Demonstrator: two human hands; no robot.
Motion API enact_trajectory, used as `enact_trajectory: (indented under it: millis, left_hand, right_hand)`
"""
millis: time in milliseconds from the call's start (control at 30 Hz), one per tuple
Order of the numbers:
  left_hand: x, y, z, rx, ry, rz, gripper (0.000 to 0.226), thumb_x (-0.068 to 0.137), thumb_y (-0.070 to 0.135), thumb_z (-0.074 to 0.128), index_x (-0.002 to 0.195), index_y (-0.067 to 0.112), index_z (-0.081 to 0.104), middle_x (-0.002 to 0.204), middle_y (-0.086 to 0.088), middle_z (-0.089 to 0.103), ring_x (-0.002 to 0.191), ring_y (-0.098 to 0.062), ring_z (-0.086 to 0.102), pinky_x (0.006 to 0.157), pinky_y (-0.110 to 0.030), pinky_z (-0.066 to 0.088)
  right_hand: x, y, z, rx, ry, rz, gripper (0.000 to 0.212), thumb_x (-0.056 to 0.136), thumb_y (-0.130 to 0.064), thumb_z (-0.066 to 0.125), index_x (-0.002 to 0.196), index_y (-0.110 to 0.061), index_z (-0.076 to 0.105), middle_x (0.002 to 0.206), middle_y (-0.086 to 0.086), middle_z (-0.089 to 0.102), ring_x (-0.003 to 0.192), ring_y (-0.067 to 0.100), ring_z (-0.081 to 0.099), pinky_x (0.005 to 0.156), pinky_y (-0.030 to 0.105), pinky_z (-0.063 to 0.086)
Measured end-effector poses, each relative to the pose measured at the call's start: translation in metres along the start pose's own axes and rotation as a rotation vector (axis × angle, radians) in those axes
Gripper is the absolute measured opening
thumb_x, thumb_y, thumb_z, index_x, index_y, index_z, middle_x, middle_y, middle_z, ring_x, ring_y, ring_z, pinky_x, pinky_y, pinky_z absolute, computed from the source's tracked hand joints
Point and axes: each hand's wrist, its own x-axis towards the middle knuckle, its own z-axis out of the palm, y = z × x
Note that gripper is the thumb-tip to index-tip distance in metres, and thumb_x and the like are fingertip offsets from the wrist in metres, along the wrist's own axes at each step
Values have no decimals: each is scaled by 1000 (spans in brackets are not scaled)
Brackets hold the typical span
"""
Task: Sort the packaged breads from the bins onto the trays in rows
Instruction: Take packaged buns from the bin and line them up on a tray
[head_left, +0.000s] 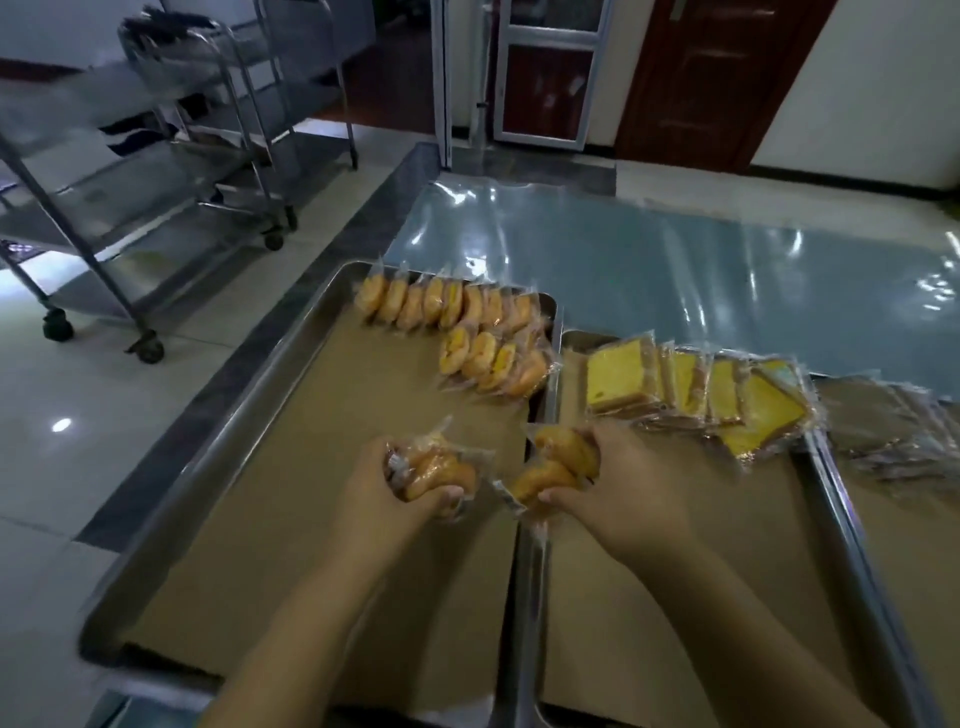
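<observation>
A bakery packing room, by the look of it: steel trays (218, 483) lined with brown paper hold rows of wrapped buns (452, 306) and cake slices (691, 387) (all in clear film), with wheeled steel racks (156, 171) on a tiled floor (47, 415).

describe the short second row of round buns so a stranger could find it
Start at the left tray, lined with brown paper. A long row of round buns runs along its far edge; the second row sits just nearer, against the right rim. It alone is only a few buns long.
</observation>
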Motion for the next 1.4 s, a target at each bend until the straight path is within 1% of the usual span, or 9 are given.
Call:
enact_trajectory:
  millis: [167,333,433,533,700,833,1067,1167,1400]
  left_hand:
    - [51,-6,-48,114,-22,86,63,55,50,83,106,32,50,97,10,59,85,-5,57,66,-24,45]
    - [95,-5,-78,158,20,123,61,57,64,74,102,38,42,99,14,54,87,-4,55,69,-29,49]
    - [120,-5,-86,120,4,176,47,67,60,68,98,43,37,100,16,48,90,-2,53,69,-26,47]
    - [144,-6,-91,106,-66,213,37,77,51,65,87,54,30,104,13,44,93,-4,51,72,-24,45]
    - [188,-13,-89,131,-176,156,59,75,44,71,113,44,26,125,4,39,109,-13,49,93,-40,48]
    - [214,-28,-76,369,-205,183,81,70,52,72,135,26,30,136,2,31,116,-13,43,98,-36,44]
    - [214,-65,-72,344,-330,287,96,66,49,76,141,36,17,136,18,16,115,-1,30,91,-15,30]
    - [212,-67,-71,357,-334,354,90,69,49,74,140,39,20,134,22,13,109,6,25,78,-5,26]
    - [228,-64,-52,420,-134,401,57,79,43,66,130,35,41,129,13,34,109,2,25,84,-19,29]
  right_hand:
    - [30,-61,42,-35,102,69,65,64,-47,78,117,-28,45,102,-9,52,93,15,54,76,35,51]
    - [68,-114,77,21,201,75,59,64,-45,79,106,-25,43,102,-6,51,83,9,51,60,20,40]
    - [98,-131,96,77,213,91,60,65,-42,80,107,-22,42,101,-5,53,90,15,56,73,31,50]
    - [127,-140,114,95,241,78,68,67,-43,79,119,-21,41,106,-7,51,99,14,54,79,28,47]
    - [165,-139,139,173,258,40,65,70,-45,76,122,-37,37,118,-15,43,106,8,47,81,23,42]
    - [173,-124,156,176,122,64,58,74,-45,73,119,-41,38,116,-17,40,95,1,44,80,21,45]
    - [144,-97,156,-61,47,-1,50,76,-51,66,117,-35,43,110,-21,43,95,0,49,74,15,40]
    - [142,-94,152,-93,116,-7,44,79,-42,69,115,-25,50,125,-9,37,95,0,38,75,10,32]
    - [163,-102,145,-164,38,-17,48,87,-31,62,131,-25,42,134,-2,39,111,16,49,90,27,45]
